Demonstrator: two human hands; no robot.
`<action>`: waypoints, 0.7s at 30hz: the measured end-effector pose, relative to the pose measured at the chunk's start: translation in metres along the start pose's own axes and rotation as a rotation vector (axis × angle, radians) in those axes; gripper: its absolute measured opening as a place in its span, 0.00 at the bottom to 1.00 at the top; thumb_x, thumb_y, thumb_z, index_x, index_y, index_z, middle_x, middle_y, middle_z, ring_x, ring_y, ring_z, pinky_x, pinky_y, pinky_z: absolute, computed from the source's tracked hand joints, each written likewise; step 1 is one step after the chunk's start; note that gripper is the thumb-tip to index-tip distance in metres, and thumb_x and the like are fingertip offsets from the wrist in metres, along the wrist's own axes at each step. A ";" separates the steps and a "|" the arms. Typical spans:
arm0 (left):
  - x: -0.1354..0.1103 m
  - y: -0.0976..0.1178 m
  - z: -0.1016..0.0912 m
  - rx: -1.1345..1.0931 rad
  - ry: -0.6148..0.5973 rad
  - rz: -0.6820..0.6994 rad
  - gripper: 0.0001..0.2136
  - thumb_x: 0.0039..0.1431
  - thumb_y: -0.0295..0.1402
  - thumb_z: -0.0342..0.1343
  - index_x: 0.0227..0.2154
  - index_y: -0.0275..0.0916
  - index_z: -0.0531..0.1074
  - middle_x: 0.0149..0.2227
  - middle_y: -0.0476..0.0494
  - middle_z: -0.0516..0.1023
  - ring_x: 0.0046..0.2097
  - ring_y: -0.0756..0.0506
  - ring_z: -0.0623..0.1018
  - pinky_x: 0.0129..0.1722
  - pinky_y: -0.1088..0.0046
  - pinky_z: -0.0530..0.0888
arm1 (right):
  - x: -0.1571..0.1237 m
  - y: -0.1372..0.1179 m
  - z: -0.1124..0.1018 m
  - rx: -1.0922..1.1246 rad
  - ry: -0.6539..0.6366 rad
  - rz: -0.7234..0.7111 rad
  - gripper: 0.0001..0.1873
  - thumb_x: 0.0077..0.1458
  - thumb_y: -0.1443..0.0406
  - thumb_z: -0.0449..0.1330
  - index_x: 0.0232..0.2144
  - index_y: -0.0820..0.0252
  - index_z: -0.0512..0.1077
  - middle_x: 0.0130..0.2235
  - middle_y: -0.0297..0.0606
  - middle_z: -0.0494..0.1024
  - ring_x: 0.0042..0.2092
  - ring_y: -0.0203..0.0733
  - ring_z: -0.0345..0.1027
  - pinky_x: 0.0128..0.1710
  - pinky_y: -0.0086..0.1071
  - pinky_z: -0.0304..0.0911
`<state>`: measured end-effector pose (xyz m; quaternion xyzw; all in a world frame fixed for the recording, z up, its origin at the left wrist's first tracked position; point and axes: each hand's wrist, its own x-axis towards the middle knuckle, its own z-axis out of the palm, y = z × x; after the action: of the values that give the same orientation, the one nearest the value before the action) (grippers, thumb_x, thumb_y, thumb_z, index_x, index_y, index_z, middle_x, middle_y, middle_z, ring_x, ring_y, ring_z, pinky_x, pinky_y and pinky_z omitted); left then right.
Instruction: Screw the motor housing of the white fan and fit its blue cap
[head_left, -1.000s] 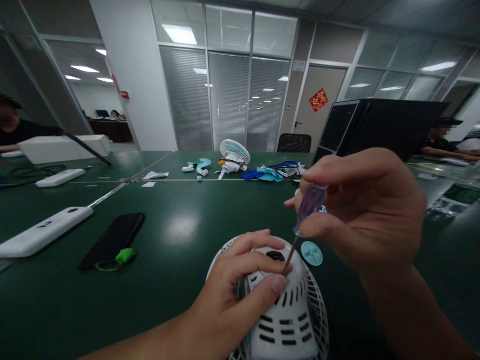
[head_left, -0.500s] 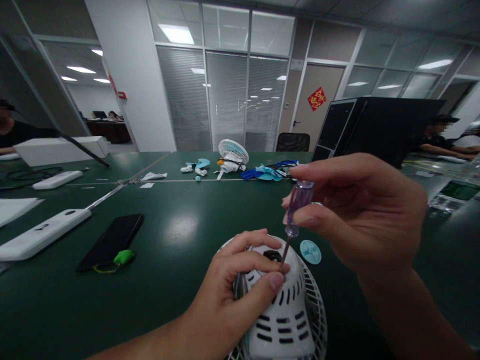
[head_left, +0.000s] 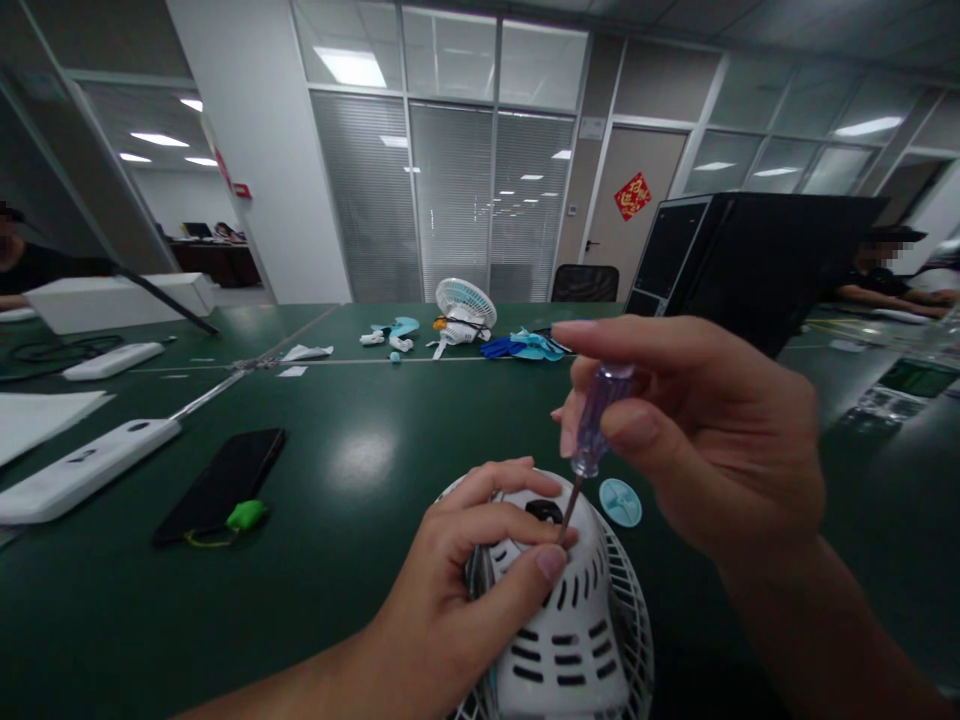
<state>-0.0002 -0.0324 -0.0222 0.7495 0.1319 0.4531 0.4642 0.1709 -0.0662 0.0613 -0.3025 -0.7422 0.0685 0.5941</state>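
Observation:
A screwdriver (head_left: 595,428) with a clear purple handle is pinched between the thumb and fingers of my right hand (head_left: 727,450). Its thin shaft slants down to the white slotted motor housing of a fan (head_left: 574,650), where my left thumb and index finger close around the lower end and hide the tip. My left hand (head_left: 469,560) grips the housing from the left, with its other fingers over the top beside a dark opening. The fan lies with its back up, and its white grille shows around the housing. Just right of it is a light-blue round cap (head_left: 620,503).
A black phone (head_left: 225,480) with a green tag and a white power strip (head_left: 90,470) lie at left. Farther back stand a second small fan (head_left: 465,310) and blue gloves (head_left: 525,346). A large black case (head_left: 757,260) is at right; people sit at both sides.
My right hand has shifted slightly left and its fingers have rolled around the screwdriver handle, index finger now stretched past its top. My left hand and the fan have stayed in place.

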 end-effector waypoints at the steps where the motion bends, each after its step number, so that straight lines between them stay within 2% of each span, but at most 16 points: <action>1: 0.000 0.001 0.000 0.002 -0.007 -0.003 0.05 0.62 0.29 0.59 0.34 0.47 0.79 0.48 0.48 0.78 0.56 0.38 0.74 0.62 0.45 0.63 | 0.000 -0.001 -0.001 0.000 -0.044 0.024 0.15 0.65 0.58 0.58 0.53 0.38 0.74 0.46 0.25 0.79 0.39 0.34 0.76 0.38 0.29 0.75; 3: 0.001 0.003 -0.001 0.007 -0.010 0.005 0.06 0.62 0.29 0.59 0.34 0.46 0.79 0.48 0.48 0.78 0.55 0.39 0.75 0.61 0.45 0.64 | 0.000 -0.002 -0.001 0.036 -0.126 0.062 0.16 0.68 0.60 0.55 0.55 0.38 0.72 0.47 0.25 0.79 0.41 0.37 0.77 0.40 0.33 0.75; 5: 0.002 0.003 -0.002 0.014 -0.009 0.007 0.05 0.62 0.29 0.59 0.35 0.46 0.79 0.48 0.48 0.78 0.55 0.38 0.75 0.61 0.44 0.64 | 0.001 -0.002 -0.002 0.070 -0.151 0.057 0.16 0.67 0.62 0.55 0.54 0.41 0.72 0.47 0.27 0.80 0.41 0.37 0.77 0.41 0.33 0.75; 11: 0.000 0.000 -0.001 0.009 -0.003 -0.014 0.05 0.62 0.30 0.59 0.35 0.47 0.79 0.48 0.47 0.77 0.58 0.37 0.73 0.62 0.42 0.62 | 0.002 0.003 -0.002 0.038 -0.001 -0.022 0.13 0.58 0.63 0.66 0.46 0.48 0.77 0.44 0.31 0.80 0.38 0.36 0.76 0.34 0.27 0.74; 17: -0.003 -0.003 0.001 0.030 0.009 0.027 0.05 0.64 0.33 0.57 0.36 0.48 0.78 0.49 0.49 0.77 0.55 0.40 0.74 0.61 0.49 0.64 | 0.001 -0.004 -0.003 0.034 -0.047 0.029 0.10 0.66 0.62 0.58 0.47 0.48 0.76 0.45 0.29 0.81 0.40 0.35 0.77 0.38 0.28 0.74; 21: -0.001 -0.003 0.001 0.039 0.004 0.023 0.05 0.64 0.31 0.58 0.36 0.48 0.78 0.49 0.49 0.77 0.55 0.40 0.74 0.60 0.51 0.64 | 0.001 -0.003 -0.006 0.036 -0.019 0.011 0.09 0.59 0.61 0.64 0.43 0.46 0.77 0.37 0.30 0.81 0.35 0.39 0.78 0.34 0.32 0.76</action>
<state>0.0005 -0.0326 -0.0252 0.7590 0.1329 0.4574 0.4440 0.1753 -0.0697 0.0652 -0.2951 -0.7447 0.0879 0.5921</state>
